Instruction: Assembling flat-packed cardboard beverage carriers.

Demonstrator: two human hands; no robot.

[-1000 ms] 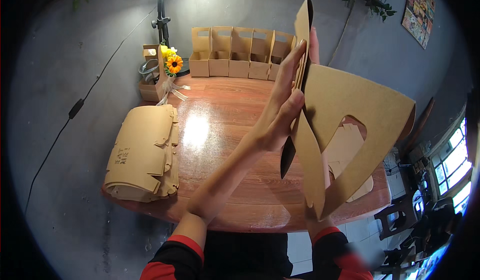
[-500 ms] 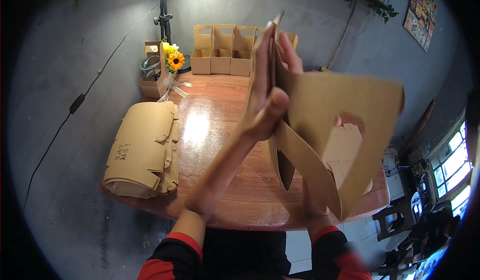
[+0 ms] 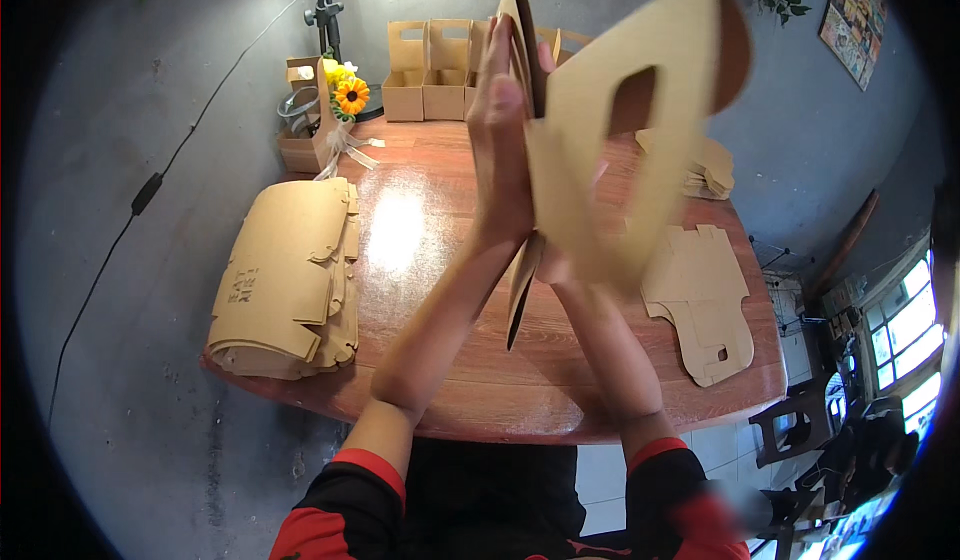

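A partly folded brown cardboard carrier point(image 3: 572, 175) is raised over the table between my two hands. Its broad panel with a cut-out handle slot swings out to the right, blurred by motion. My left hand point(image 3: 500, 140) presses flat against the carrier's left side, fingers straight and pointing up. On the other side, my right hand point(image 3: 556, 264) is mostly hidden behind the cardboard; just its heel and a few fingertips show. A folded edge of the carrier juts down below the palms.
A stack of flat cardboard blanks point(image 3: 275, 270) lies at left, one flat blank point(image 3: 700, 295) at right, more cut pieces point(image 3: 712, 165) behind it. Finished carriers point(image 3: 440, 90) stand along the back. A carrier with flowers point(image 3: 350, 95) sits back left, beside a lamp stand point(image 3: 324, 20).
Both hands have lifted and turned the carrier; its slotted panel has swung upward. The flat blank on the right now shows clear of it. My view has tilted slightly downward.
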